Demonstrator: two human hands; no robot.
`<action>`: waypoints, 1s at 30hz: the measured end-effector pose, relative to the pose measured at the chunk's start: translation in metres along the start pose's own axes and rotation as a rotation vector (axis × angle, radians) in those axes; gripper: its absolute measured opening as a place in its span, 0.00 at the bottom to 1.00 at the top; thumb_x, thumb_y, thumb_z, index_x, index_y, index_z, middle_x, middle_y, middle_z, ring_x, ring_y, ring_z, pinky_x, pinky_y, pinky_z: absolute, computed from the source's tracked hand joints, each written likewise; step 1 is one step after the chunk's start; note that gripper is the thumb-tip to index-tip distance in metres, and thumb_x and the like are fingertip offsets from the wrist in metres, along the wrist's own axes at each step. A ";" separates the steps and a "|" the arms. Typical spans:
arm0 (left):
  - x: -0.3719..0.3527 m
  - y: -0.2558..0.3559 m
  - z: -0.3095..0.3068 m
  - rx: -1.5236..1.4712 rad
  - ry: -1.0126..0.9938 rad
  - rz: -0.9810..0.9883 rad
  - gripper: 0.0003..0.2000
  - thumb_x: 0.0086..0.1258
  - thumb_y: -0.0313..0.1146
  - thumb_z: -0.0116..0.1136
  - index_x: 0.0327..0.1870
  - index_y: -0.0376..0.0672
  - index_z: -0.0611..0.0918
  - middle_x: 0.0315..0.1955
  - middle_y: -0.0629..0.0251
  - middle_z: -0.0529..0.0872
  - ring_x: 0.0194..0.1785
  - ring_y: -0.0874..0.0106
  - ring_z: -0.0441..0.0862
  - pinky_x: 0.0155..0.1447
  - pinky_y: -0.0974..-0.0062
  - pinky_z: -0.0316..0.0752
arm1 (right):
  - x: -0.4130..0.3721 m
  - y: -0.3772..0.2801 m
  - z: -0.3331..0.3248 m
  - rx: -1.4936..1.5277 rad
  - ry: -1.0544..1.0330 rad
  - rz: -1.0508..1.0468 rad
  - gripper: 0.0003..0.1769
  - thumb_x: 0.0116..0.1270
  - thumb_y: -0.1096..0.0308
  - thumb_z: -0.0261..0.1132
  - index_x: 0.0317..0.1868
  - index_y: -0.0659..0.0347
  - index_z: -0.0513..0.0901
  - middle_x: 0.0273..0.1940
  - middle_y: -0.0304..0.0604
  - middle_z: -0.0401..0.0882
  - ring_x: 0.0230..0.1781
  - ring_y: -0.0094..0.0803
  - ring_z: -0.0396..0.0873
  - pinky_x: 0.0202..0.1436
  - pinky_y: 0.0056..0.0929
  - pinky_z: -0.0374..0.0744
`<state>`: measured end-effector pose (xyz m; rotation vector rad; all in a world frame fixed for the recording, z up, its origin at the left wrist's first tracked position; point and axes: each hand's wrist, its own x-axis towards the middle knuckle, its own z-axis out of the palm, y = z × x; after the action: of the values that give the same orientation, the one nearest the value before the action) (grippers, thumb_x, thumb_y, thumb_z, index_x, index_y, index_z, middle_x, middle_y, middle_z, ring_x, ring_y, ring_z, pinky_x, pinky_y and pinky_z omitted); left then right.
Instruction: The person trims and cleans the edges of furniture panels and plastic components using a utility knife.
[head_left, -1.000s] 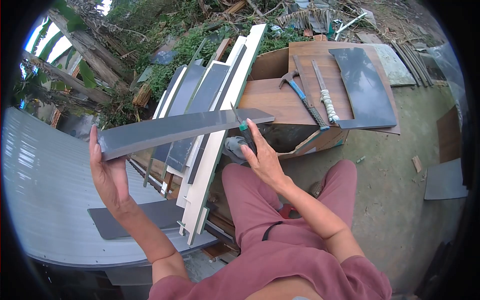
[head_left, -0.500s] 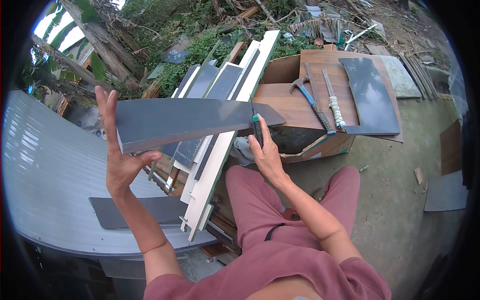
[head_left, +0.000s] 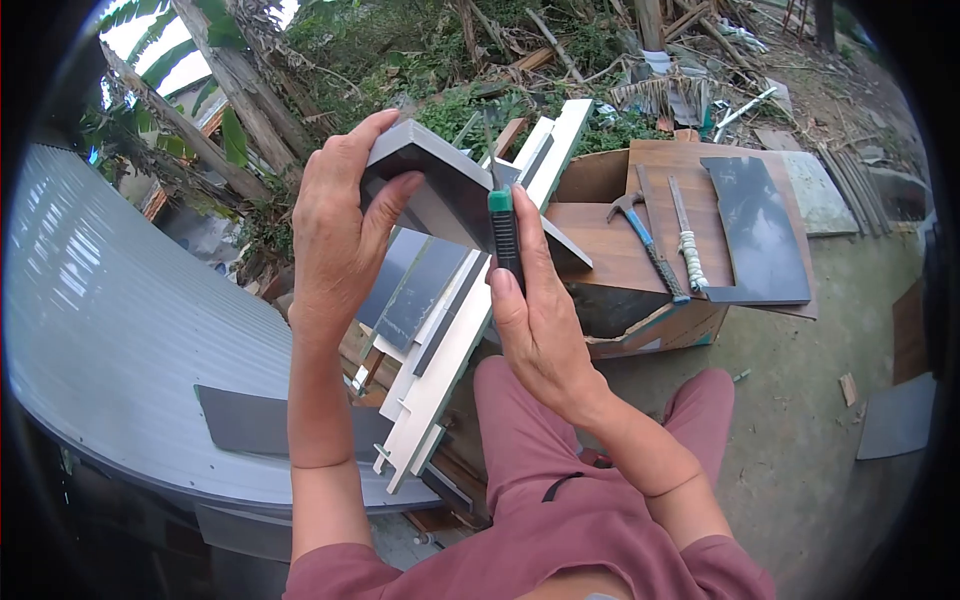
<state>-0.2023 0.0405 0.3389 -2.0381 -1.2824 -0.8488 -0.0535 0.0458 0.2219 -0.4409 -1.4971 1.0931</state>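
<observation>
A long dark grey board (head_left: 450, 180) is tilted up in front of me, its near end raised. My left hand (head_left: 345, 205) grips that end, with the thumb on one face and the fingers over the other. In my right hand (head_left: 540, 320) is a knife (head_left: 503, 235) with a green and black handle, its thin blade pointing up beside the board. My right fingers are closed round the handle. The board's far end reaches down toward the brown wooden panel (head_left: 590, 225).
A hammer (head_left: 650, 250), a blade with a wrapped handle (head_left: 688, 240) and a notched dark board (head_left: 760, 230) lie on the brown panel over a carton (head_left: 660, 338). White and dark strips (head_left: 440, 395) are stacked at centre-left, beside a corrugated metal sheet (head_left: 130, 300).
The board's near end has come up and closer to my head, and my left fingers have closed on it. My right hand and the knife have also risen closer.
</observation>
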 end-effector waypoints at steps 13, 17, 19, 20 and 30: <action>0.005 -0.009 0.005 -0.125 -0.083 -0.224 0.19 0.68 0.38 0.58 0.59 0.43 0.75 0.50 0.60 0.80 0.51 0.68 0.77 0.55 0.71 0.71 | -0.009 0.052 -0.017 -0.150 0.024 0.018 0.33 0.71 0.64 0.51 0.73 0.52 0.50 0.37 0.55 0.71 0.37 0.50 0.75 0.46 0.44 0.73; 0.009 -0.017 0.008 -0.167 -0.083 -0.219 0.19 0.69 0.38 0.58 0.59 0.42 0.75 0.50 0.61 0.80 0.51 0.71 0.77 0.55 0.73 0.72 | -0.020 0.100 -0.032 -0.148 0.049 0.215 0.30 0.72 0.62 0.48 0.72 0.55 0.54 0.51 0.62 0.72 0.50 0.56 0.74 0.55 0.44 0.70; 0.011 -0.022 0.010 -0.187 -0.079 -0.213 0.20 0.69 0.38 0.58 0.59 0.42 0.75 0.49 0.61 0.80 0.50 0.71 0.77 0.55 0.73 0.72 | -0.026 0.133 -0.039 -0.150 0.064 0.304 0.29 0.72 0.62 0.48 0.72 0.56 0.54 0.54 0.65 0.72 0.54 0.58 0.73 0.57 0.44 0.70; 0.012 -0.023 0.012 -0.207 -0.075 -0.207 0.20 0.69 0.38 0.58 0.59 0.41 0.75 0.49 0.62 0.80 0.50 0.72 0.77 0.55 0.73 0.72 | -0.028 0.151 -0.043 -0.168 0.069 0.391 0.29 0.72 0.61 0.47 0.72 0.57 0.54 0.56 0.66 0.71 0.55 0.58 0.72 0.58 0.44 0.69; 0.012 -0.028 0.012 -0.279 -0.101 -0.264 0.19 0.70 0.38 0.57 0.59 0.42 0.75 0.50 0.64 0.81 0.51 0.74 0.76 0.56 0.76 0.71 | -0.044 0.317 -0.075 -0.241 0.112 0.717 0.30 0.70 0.57 0.45 0.70 0.57 0.56 0.50 0.68 0.75 0.51 0.61 0.75 0.53 0.47 0.72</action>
<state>-0.2215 0.0660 0.3440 -2.1773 -1.5904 -1.1107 -0.0683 0.1962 -0.0702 -1.2540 -1.4039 1.4026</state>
